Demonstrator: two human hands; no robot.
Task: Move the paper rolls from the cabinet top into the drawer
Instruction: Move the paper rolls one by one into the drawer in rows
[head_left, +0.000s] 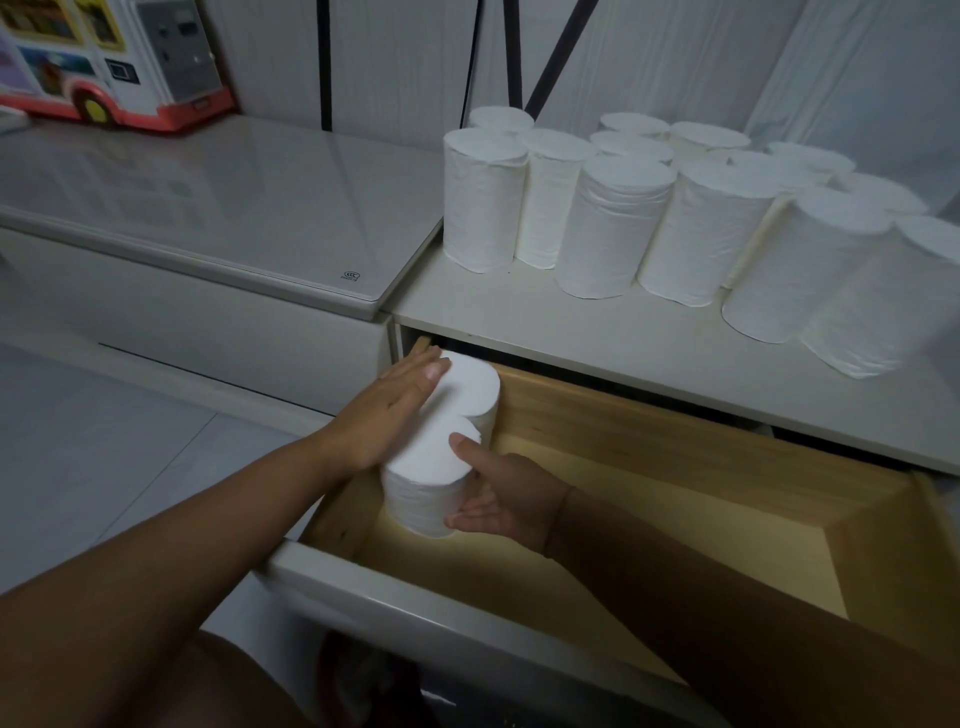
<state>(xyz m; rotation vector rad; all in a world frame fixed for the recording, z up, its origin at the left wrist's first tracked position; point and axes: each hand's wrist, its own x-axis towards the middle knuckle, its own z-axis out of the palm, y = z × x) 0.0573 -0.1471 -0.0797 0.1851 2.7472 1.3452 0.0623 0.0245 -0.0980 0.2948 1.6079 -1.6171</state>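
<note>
Two white paper rolls stand upright in the left end of the open wooden drawer (675, 452): a far roll (470, 387) and a near roll (426, 467), touching each other. My left hand (395, 410) lies flat against their left side, fingers straight. My right hand (498, 499) cups the near roll from the right, thumb on its top. Several more white rolls (613, 223) stand upright on the white cabinet top (623, 338) above the drawer.
A lower glossy cabinet (208, 208) adjoins on the left, with a colourful toy bus (104, 62) at its back. Curtains and dark straps hang behind the rolls. The drawer's right part shows bare wood. Pale floor tiles lie at left.
</note>
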